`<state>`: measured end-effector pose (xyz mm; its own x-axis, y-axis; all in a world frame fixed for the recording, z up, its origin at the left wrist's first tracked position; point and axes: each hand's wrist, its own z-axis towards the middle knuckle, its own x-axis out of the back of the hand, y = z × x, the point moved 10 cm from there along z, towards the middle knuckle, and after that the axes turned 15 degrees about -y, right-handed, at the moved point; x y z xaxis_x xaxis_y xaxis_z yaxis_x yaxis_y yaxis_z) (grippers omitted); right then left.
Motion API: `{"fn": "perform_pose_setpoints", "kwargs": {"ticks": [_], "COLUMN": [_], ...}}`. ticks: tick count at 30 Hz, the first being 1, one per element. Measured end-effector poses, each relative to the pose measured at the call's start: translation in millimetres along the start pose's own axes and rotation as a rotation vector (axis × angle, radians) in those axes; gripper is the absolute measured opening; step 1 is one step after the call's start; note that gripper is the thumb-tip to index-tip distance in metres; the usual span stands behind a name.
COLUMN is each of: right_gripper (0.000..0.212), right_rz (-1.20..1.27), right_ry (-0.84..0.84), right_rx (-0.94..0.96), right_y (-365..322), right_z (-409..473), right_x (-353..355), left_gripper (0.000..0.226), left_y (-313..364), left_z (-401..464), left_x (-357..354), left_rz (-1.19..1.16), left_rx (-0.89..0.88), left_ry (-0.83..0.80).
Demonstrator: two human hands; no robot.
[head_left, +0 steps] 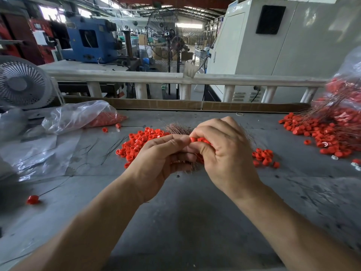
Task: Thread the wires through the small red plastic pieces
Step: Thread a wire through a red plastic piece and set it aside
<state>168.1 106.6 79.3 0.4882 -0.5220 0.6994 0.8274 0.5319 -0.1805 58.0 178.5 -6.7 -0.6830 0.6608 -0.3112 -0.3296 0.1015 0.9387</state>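
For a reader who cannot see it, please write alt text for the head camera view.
Two bare hands meet over a grey table: the right hand pinches a small red piece, the left hand grips copper wires. Loose red pieces lie behind them.

- The right hand [224, 151] covers most of the red piece [193, 139] it pinches.
- The wires [176, 129] are too thin to tell apart.
- The picture's edge cuts off the bag [349, 90] right of that hand.

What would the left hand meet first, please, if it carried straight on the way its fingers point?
Most likely the right hand: the left hand points rightward, its fingertips already meeting the right's at a small red piece. Depth is hard to judge.
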Motion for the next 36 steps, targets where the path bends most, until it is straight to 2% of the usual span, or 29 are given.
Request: {"fn": "perform_pose_setpoints", "kwargs": {"ticks": [10, 13, 18, 24, 34, 36], "right_gripper": [0.019, 0.016, 0.016, 0.019, 0.015, 0.016], "right_rz": [0.132, 0.145, 0.217, 0.287, 0.574, 0.605], "right_ry": [-0.1, -0.112, -0.117, -0.138, -0.273, -0.31], "right_rx": [-0.037, -0.016, -0.016, -0.061, -0.243, -0.261], "right_y": [3.9, 3.3, 7.1, 13.0, 33.8, 34.6], "right_z": [0.8, 1.7, 1.8, 1.1, -5.5, -7.6], "right_x": [-10.2, -12.3, -16.2, -23.4, -44.5, -48.1], "left_gripper": [0.032, 0.03, 0.041, 0.025, 0.015, 0.005], "left_y": [8.6, 7.2, 10.5, 14.7, 18.5, 19.3], "left_z": [-2.7, -2.5, -2.2, -4.5, -9.1, -12.0], "left_x": [11.7, 12.9, 17.2, 26.6, 41.5, 46.1], "left_rz": [0.003, 0.002, 0.023, 0.163, 0.035, 0.03], "left_rx": [-0.083, -0.074, -0.094, -0.119, -0.158, -0.156], "left_ry": [0.085, 0.085, 0.113, 0.184, 0.285, 0.334]}}
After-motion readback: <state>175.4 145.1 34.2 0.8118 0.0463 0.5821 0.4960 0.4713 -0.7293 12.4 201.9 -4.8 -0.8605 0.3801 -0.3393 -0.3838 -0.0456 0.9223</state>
